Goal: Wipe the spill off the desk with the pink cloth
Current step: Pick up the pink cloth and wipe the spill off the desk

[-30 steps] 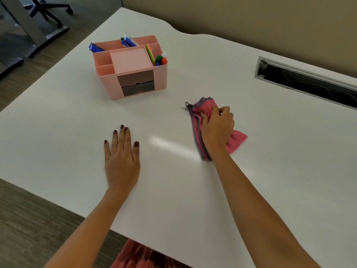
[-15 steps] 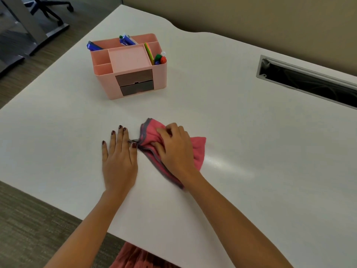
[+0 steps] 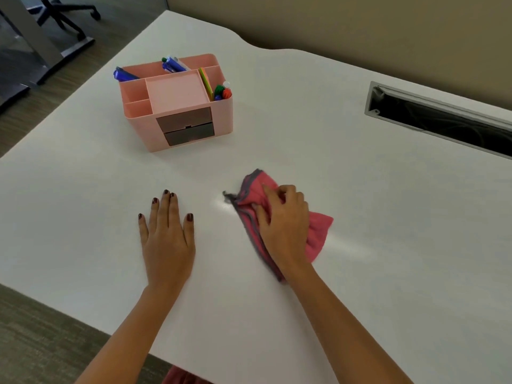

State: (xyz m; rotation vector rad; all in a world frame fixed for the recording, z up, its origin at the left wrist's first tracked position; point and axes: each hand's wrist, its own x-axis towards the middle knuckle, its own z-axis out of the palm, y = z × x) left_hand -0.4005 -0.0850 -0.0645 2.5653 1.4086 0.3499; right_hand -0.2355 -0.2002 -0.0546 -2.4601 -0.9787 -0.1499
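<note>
The pink cloth [image 3: 318, 231], edged in grey, lies bunched on the white desk [image 3: 360, 189] near its middle. My right hand [image 3: 282, 223] presses down on it with the fingers curled into the fabric. My left hand [image 3: 166, 234] rests flat on the desk to the left of the cloth, palm down, fingers spread, a short gap away from it. A faint shiny streak [image 3: 349, 242] shows on the desk just right of the cloth, and a small glint sits at the cloth's left tip. No distinct puddle is visible.
A pink desk organiser [image 3: 177, 106] with pens, markers and two grey drawers stands at the back left. A long cable slot [image 3: 443, 120] opens in the desk at the back right. The desk's near edge runs just below my forearms.
My right hand slid the cloth left until it touched my left hand, then back to the right. My left hand stayed flat in place.
</note>
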